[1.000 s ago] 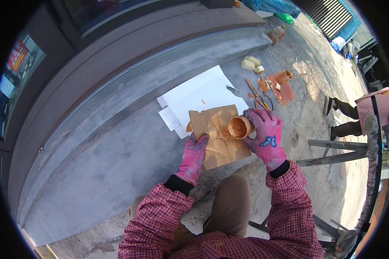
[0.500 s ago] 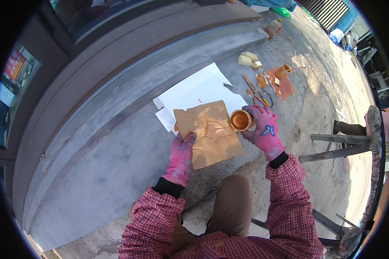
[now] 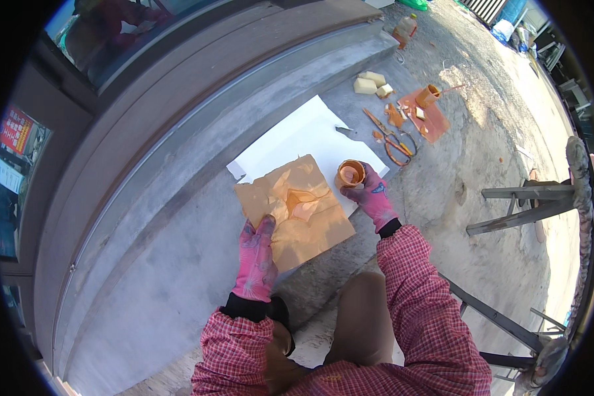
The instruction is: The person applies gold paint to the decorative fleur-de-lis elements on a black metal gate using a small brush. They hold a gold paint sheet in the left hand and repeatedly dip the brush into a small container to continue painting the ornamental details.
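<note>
My left hand [image 3: 257, 254], in a pink glove, grips the lower left edge of a brown cardboard sheet [image 3: 310, 241], thumb on top. The sheet is smeared with orange-tan paint, and near its middle is an angular patch [image 3: 303, 206] of paler pink; whether this is a cut-out cannot be told. My right hand [image 3: 371, 196], gloved too, is closed around a small paint-stained orange-brown cup [image 3: 351, 174], held beside the sheet's right edge with its mouth facing up. Something pinkish shows inside the cup. Under both lies a white sheet [image 3: 290, 142] with notched edges.
Scissors [image 3: 396, 145] with orange-stained handles lie beyond the cup. Farther off are pale foam blocks [image 3: 369, 82], a stained orange sheet [image 3: 435, 129] bearing a second cup [image 3: 428, 96], and a bottle [image 3: 406, 28]. A step [image 3: 270, 86] runs along the left; a metal-legged stand [image 3: 528, 193] is right.
Both hands have moved slightly left with the cardboard and the cup. The cardboard has turned and shows more of its left part. The view has shifted a little too.
</note>
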`<state>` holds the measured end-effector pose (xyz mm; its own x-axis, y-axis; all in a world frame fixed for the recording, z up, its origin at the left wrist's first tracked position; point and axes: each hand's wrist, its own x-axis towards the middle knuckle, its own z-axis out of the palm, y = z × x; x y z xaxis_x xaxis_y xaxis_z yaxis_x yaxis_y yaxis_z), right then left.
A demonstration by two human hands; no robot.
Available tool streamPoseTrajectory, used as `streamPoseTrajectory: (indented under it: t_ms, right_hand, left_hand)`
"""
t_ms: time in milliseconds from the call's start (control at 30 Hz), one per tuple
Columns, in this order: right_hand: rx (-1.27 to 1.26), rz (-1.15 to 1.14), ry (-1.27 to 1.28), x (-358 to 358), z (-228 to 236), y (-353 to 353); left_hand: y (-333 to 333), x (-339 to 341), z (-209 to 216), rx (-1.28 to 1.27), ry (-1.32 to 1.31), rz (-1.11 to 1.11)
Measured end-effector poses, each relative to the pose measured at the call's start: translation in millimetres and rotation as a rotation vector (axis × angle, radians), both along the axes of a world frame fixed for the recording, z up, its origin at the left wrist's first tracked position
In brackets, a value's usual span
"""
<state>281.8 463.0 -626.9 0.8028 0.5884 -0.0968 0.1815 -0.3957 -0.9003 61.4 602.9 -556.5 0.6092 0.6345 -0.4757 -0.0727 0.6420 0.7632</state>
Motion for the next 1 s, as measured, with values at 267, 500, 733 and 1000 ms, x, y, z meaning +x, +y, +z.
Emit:
streamPoseTrajectory:
  t_ms: [267,500,733,1000]
  right_hand:
    - [-0.18,-0.099,-0.185,-17.0,-8.6,-4.9]
    - [0.034,-0.377,0.131,-83.3,46.3,-37.9]
    - [0.204,-0.089,0.148,-182.4,92.6,-83.5]
    - [-0.087,-0.06,-0.13,-230.5,314.9,-130.4]
  left_hand:
    - [-3.2,-8.0,-7.3,0.014,0.094,-0.022]
    - [-23.3,-19.5,36.2,0.011,0.133,-0.048]
    - [-59.1,-24.7,187.8,0.001,0.139,-0.159]
    - [-121.0,-66.4,362.2,0.003,0.113,-0.381]
